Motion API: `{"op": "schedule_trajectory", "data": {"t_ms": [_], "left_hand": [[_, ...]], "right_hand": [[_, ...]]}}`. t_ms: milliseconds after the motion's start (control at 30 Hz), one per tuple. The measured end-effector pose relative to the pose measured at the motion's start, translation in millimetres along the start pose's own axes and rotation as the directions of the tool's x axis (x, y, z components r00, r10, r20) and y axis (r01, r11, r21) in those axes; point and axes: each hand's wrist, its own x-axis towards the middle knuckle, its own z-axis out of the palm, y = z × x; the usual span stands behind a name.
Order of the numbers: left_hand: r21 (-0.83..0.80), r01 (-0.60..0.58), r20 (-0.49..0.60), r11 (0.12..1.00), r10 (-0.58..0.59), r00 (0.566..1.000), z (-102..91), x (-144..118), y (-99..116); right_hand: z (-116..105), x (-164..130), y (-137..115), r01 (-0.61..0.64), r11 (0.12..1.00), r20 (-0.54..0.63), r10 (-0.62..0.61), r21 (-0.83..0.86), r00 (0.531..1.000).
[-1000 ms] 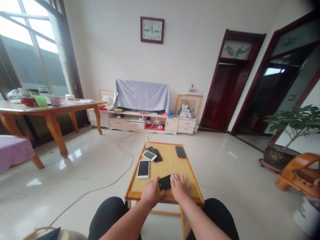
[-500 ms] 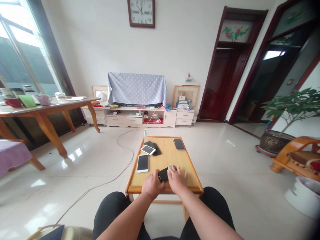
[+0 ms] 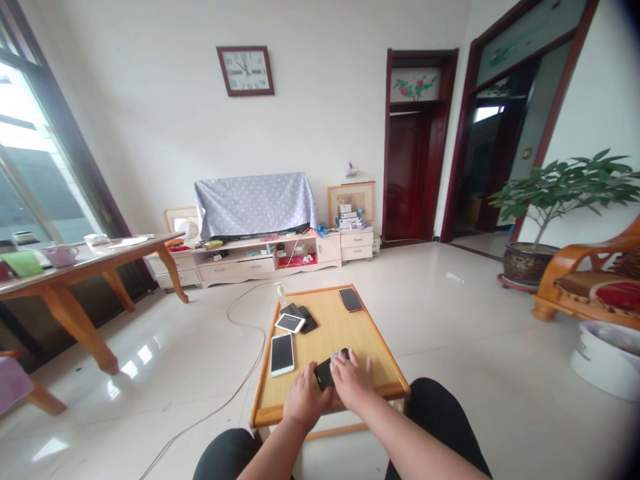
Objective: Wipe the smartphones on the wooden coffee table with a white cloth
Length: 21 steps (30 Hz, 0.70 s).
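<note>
Fingers (image 3: 363, 368) of our right hand (image 3: 353, 383) lie spread and flat over a small grey cloth, as far as we can tell, pressed on the black phone (image 3: 325, 373). Our left hand (image 3: 307, 398) curls against the phone's near edge, steadying it on the wooden surface (image 3: 345, 330). Farther along lie a white phone (image 3: 283, 354), a small stack of phones (image 3: 295, 320) and a red-edged phone (image 3: 350, 299).

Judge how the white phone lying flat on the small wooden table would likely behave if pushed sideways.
The white phone looks thin, flat and rigid, so it would probably slide, not roll or tip. The table top seems smooth, so it may glide easily. Its glass face is likely fragile.
</note>
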Motion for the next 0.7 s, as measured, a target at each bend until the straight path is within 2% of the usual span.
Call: {"op": "schedule_trajectory", "data": {"t_ms": [67,133,200,300,367,400,467,500,567,633,700], "left_hand": [[-0.019,-0.005,-0.002,1.000,0.005,1.000,2.5,0.1,-1.1],[-0.036,-0.008,0.001,0.999,0.008,1.000,5.2,0.7,-2.9],[-0.044,-0.008,0.005,0.999,0.008,1.000,8.0,2.0,-4.3],[-0.052,-0.003,0.004,0.999,0.003,1.000,12.4,5.3,-5.6],[-0.059,0.001,0.003,0.998,-0.001,1.000,15.1,7.8,-6.6],[-0.064,0.001,0.002,0.998,-0.001,1.000,16.2,8.9,-7.2],[-0.073,0.001,0.002,0.997,-0.001,1.000,17.6,10.4,-8.6],[-0.077,0.001,0.002,0.997,0.000,1.000,17.9,10.8,-9.2],[-0.080,0.002,0.001,0.997,-0.002,1.000,17.7,10.7,-10.0],[-0.084,0.001,-0.009,0.996,-0.002,1.000,17.5,10.1,-10.0],[-0.094,-0.002,-0.034,0.996,-0.002,0.999,18.0,9.7,-9.6]], "right_hand": [[11.0,-10.5,-11.4,0.128,0.992,0.046,-0.128,0.022,0.991],[13.6,-15.9,-14.3,0.189,0.981,0.082,-0.192,0.037,0.978],[4.8,-11.8,-6.1,0.146,0.989,0.092,-0.149,0.033,0.985],[-15.2,5.8,12.4,-0.073,0.997,0.046,0.073,-0.003,0.996],[-19.3,14.0,14.6,-0.129,0.992,0.035,0.129,-0.018,0.991],[-16.7,15.0,10.9,-0.105,0.994,0.046,0.106,-0.025,0.993],[-4.8,11.3,-3.4,0.026,0.999,0.093,-0.023,-0.032,0.995],[2.1,8.2,-11.2,0.123,0.992,0.120,-0.119,-0.023,0.986],[11.1,4.2,-21.4,0.225,0.974,0.141,-0.223,0.006,0.964],[8.5,7.1,-19.6,0.207,0.978,0.127,-0.206,0.005,0.970],[-3.5,16.1,-8.3,0.076,0.997,0.087,-0.073,-0.027,0.994]]}}
